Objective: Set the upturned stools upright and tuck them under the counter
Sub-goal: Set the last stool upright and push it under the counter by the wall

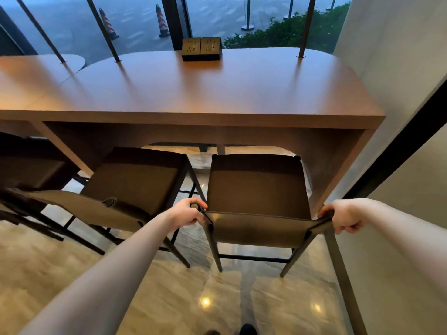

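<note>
While the stool (256, 189) stands upright, both hands (187, 212) grip its backrest corners.

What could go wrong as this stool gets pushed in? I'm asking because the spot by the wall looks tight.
1. The brown fabric-seated stool with dark metal legs stands close to the wooden counter's right side panel; pushed askew, its frame could scrape it.
2. The right hand has its grip on the backrest corner nearest that panel, so its knuckles might get pinched.
3. The left hand sits near the neighbouring brown stool; their legs could knock together.
</note>
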Tool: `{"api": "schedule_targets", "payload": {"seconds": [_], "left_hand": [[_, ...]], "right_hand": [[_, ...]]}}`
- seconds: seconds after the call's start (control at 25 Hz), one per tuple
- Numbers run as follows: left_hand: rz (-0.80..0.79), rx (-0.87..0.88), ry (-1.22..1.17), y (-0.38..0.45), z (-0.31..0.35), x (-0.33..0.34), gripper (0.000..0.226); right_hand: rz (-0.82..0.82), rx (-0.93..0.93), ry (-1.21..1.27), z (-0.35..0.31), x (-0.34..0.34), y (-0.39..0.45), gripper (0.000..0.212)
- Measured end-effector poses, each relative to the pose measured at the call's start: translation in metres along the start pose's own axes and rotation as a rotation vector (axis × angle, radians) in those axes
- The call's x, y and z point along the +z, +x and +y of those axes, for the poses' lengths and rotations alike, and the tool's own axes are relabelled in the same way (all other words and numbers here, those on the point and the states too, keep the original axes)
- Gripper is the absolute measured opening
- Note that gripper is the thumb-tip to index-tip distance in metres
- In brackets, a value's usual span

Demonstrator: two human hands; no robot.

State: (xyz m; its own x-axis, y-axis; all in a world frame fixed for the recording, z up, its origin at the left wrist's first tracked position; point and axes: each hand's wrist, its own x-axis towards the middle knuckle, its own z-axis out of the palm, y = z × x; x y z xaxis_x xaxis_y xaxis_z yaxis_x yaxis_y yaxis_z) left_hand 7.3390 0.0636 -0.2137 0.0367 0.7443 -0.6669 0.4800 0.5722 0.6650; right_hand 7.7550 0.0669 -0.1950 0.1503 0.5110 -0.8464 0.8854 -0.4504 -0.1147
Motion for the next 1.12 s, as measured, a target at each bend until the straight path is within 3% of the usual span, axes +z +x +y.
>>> {"api": "schedule_targets", "payload": {"seconds": [0.12,0.24,0.48,0.72,0.84,0.96,1.12], "left_hand": [[-0.128,-0.085,-0.064,0.002,0.005,-0.010,0.022],[-0.113,-0.204,-0.017,0.019,0.018,-0.011,0.035],[-0.159,-0.552,0.178,0.071,0.044,-0.002,0.053],[-0.342,-0.777,0.342,0.134,0.049,0.015,0.067],[-0.396,-0.786,0.399,0.149,0.038,0.022,0.057],[-0.417,-0.771,0.420,0.151,0.025,0.024,0.042],[-0.238,-0.654,0.282,0.162,0.006,0.023,0.028]], "right_hand": [[-0.152,0.081,0.088,-0.001,-0.014,0.000,0.051],[-0.297,0.189,0.179,-0.007,-0.026,0.003,0.055],[-0.242,0.318,0.289,-0.015,-0.019,0.046,0.060],[-0.404,0.348,0.427,0.000,-0.011,0.095,0.042],[-0.400,0.318,0.548,0.006,-0.003,0.114,0.028],[-0.315,0.297,0.515,0.005,0.001,0.128,0.022],[-0.405,0.347,0.614,0.000,0.004,0.138,0.032]]}}
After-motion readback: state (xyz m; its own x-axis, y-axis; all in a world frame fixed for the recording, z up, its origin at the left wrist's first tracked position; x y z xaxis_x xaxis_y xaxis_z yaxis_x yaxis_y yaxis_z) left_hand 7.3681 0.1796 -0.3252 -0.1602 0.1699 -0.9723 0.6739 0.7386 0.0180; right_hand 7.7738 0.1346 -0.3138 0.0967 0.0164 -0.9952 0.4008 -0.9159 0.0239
